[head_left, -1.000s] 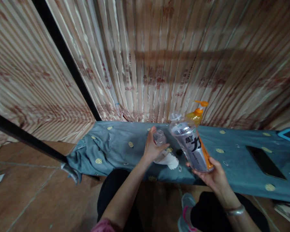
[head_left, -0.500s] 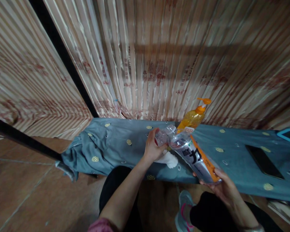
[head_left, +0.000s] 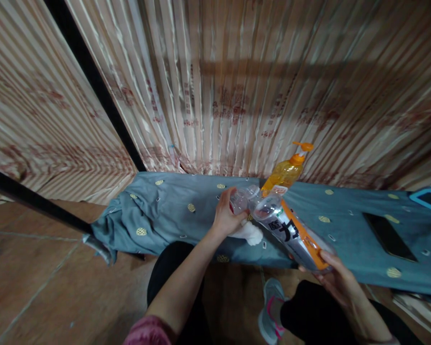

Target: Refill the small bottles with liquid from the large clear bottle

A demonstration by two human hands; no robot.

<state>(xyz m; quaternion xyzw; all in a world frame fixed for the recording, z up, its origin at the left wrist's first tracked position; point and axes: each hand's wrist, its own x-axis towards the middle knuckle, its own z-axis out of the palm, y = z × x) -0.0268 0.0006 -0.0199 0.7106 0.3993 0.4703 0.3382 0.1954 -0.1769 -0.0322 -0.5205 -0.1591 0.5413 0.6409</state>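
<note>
You held two bottles mouth to mouth over the near edge of a low bench draped in a blue cloth (head_left: 172,225). Your left hand (head_left: 225,218) was wrapped around a small clear bottle (head_left: 239,201), fingers curled shut on its body, its open neck pointing to the right of that hand. Your right hand (head_left: 339,278) gripped the base of a large bottle (head_left: 289,230) with a silver and orange label, fingers closed under its lower end. The large bottle's long axis ran on a slant from your right hand up and leftward, so its neck lay well away from that hand and right against the small bottle's mouth, just beside your left fingertips. Whether the two rims actually touched could not be told from this view. Of the two hands, the left was by far the nearer to the meeting point; the right steered from the far end of the large bottle. A white cloth (head_left: 250,233) lay on the bench just below your left hand. Beyond the large bottle's neck stood an orange pump bottle (head_left: 285,173), upright against the striped curtain (head_left: 237,81). Off to the right of your right hand lay a dark phone (head_left: 390,231), well apart from the bottles.
</note>
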